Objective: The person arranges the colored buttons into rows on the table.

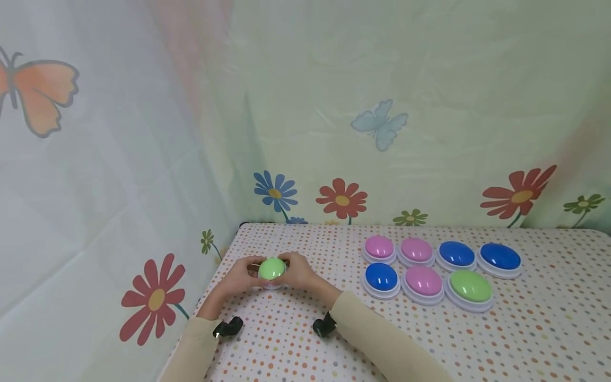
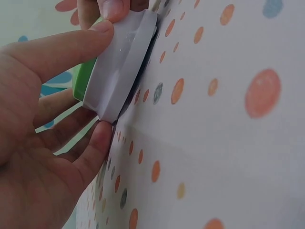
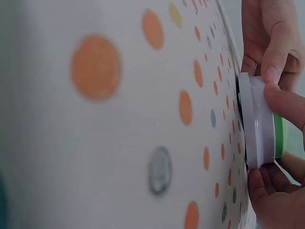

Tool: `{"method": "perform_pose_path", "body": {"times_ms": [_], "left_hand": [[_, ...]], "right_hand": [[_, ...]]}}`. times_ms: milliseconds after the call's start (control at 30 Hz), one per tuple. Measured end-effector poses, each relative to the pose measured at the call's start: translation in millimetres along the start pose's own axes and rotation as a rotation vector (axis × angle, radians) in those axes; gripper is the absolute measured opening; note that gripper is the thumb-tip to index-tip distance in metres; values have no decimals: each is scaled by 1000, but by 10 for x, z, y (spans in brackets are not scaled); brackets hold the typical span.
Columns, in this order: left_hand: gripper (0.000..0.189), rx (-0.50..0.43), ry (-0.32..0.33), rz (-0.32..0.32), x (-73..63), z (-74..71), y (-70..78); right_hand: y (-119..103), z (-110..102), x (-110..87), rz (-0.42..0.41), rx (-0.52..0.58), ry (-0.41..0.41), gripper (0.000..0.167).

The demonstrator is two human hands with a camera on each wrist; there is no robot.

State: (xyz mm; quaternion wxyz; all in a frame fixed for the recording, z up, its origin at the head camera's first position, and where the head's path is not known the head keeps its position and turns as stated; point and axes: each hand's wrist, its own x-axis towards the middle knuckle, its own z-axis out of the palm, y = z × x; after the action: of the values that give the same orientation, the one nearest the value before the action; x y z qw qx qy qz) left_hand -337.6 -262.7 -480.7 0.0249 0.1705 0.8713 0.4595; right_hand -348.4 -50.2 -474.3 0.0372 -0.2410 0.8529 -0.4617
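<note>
A dome button with a green top (image 1: 272, 269) and a white base (image 2: 121, 62) is at the left part of the dotted table, held between both hands. My left hand (image 1: 240, 278) grips its left side, with the thumb along the base and the other fingers round the edge. From the right, my right hand (image 1: 299, 271) grips it in the same way, thumb on the near side. The two thumbs come close together on the white base (image 3: 261, 124) in the right wrist view. Its underside sits at or just above the tablecloth; a thin dark gap shows there.
To the right stand two rows of similar buttons on white bases: several pink (image 1: 424, 280) and blue (image 1: 381, 277) ones and one green button (image 1: 470, 286). A polka-dot cloth (image 1: 286, 339) covers the table. Curtains (image 1: 305, 106) with flowers and butterflies hang behind and at the left.
</note>
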Motion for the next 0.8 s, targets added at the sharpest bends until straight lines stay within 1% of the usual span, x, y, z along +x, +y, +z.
{"method": "perform_pose_path", "body": {"times_ms": [67, 233, 400, 533, 600, 667, 733, 800], "left_hand": [[67, -8, -8, 11, -1, 20, 9], [63, -12, -19, 24, 14, 50, 85], [63, -3, -23, 56, 70, 105, 231], [64, 14, -11, 61, 91, 170, 397], [64, 25, -4, 61, 83, 203, 513], [63, 24, -1, 76, 70, 245, 656], [62, 20, -3, 94, 49, 294, 842], [61, 13, -19, 125, 25, 341, 1048]], "right_hand": [[6, -18, -21, 17, 2, -1, 64], [-8, -107, -85, 51, 30, 0, 64], [-24, -293, -162, 60, 61, 23, 61], [-63, -467, -247, 49, 62, 30, 61], [-90, -553, -301, 41, 61, 28, 62], [-115, -640, -365, 45, 52, 37, 62], [-138, -731, -438, 48, 44, 51, 62], [-147, -819, -516, 56, 30, 70, 63]]}}
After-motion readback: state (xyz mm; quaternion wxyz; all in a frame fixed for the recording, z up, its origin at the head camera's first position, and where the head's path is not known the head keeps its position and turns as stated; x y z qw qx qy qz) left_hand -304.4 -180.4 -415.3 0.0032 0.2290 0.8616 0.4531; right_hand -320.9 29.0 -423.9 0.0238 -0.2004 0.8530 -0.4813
